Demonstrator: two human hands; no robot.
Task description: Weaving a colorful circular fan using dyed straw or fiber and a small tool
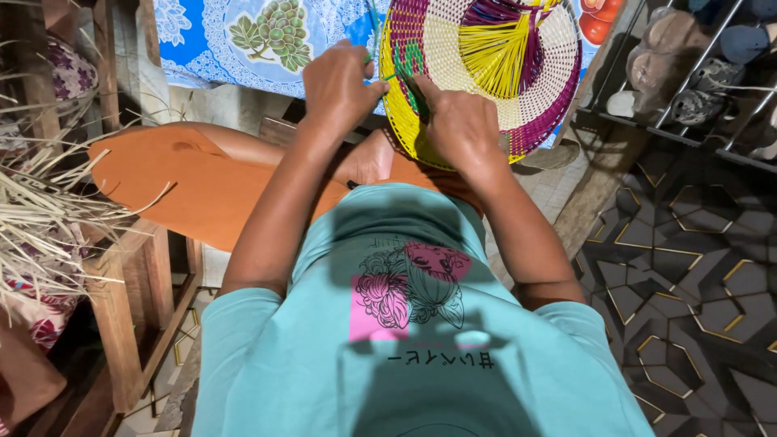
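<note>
Head view: both hands meet at the near-left rim of the round woven mat (486, 73). Right hand (461, 121) pinches a green strand (409, 81) running far-left; left hand (340, 85) grips the rim just beside it.

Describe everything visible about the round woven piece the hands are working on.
The round woven piece is a flat, plaited disc, apparently of dyed straw or palm strips: cream in the middle with yellow, purple and green bands near the rim. A bundle of loose yellow strands fans out across its upper part, unwoven. It stands tilted on edge before the person's lap, its top cut off by the frame. The left hand and right hand both grip its left edge, fingers on green strips.
</note>
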